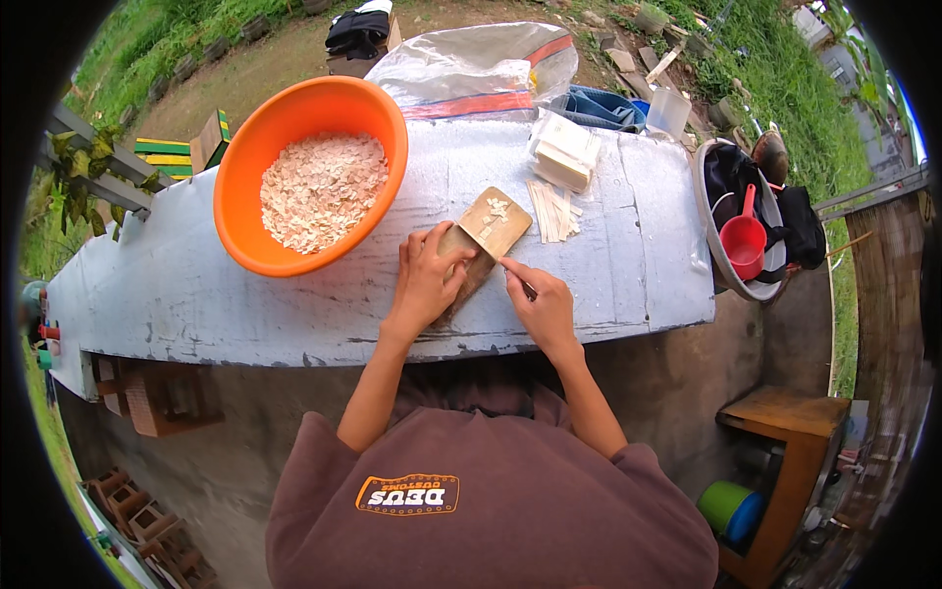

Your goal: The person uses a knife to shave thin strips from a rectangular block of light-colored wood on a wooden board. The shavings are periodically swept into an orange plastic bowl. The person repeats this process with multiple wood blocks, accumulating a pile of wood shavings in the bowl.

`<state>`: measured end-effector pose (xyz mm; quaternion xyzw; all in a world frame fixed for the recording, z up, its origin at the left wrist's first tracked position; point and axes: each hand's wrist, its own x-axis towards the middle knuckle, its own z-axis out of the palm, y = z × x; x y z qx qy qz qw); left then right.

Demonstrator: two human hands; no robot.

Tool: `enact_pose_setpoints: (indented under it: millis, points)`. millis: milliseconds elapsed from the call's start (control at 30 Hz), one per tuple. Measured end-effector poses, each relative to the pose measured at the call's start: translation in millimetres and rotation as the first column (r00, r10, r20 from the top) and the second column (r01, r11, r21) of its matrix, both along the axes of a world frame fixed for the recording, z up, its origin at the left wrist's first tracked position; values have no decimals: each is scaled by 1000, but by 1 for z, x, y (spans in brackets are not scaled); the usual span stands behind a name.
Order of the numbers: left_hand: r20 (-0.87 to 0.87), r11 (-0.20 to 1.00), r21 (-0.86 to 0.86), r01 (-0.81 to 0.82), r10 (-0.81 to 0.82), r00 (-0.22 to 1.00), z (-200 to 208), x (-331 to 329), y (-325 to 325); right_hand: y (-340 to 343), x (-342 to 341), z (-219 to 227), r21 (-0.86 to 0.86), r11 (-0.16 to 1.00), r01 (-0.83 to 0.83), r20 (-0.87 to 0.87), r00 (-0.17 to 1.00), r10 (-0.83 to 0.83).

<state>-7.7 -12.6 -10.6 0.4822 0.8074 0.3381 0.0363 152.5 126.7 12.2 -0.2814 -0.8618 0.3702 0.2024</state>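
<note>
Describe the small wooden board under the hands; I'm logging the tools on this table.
The wooden board is a small, flat, light-tan rectangle with rounded corners, lying at an angle on the pale table. A few pale flakes sit on its far end. The left hand presses on its near end; the right hand works at its right edge.

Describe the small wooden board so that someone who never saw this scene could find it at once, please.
Start at the long whitish table, just right of the big orange bowl of pale flakes. The small wooden board lies under the left hand. Unlike the pale strips beside it, it is tan, flat and rectangular.
</note>
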Motion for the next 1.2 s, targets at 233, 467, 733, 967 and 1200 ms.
enact_pose_setpoints:
  millis: [233, 467, 733, 967, 1200]
  points:
    - [2, 1000, 19, -2, 2, 1000, 1, 0, 0, -1, -11, -8, 47, 999, 8, -28, 1000, -7]
    - [-13, 1000, 7, -19, 19, 1000, -4, 0, -1, -3, -1, 1, -23, 1000, -15, 41, 999, 16]
    - [-40, 999, 21, -42, 42, 998, -1, 3, -1, -7, -21, -8, 20, 1000, -7, -41, 999, 8]
    - [-7, 993, 37, -109, 109, 994, -2, 5, -2, -13, 2, 0, -100, 995, -8, 32, 999, 12]
    - [-32, 984, 70, -163, 165, 986, -1, 10, -1, -15, -16, -13, 8, 1000, -2, -70, 998, 3]
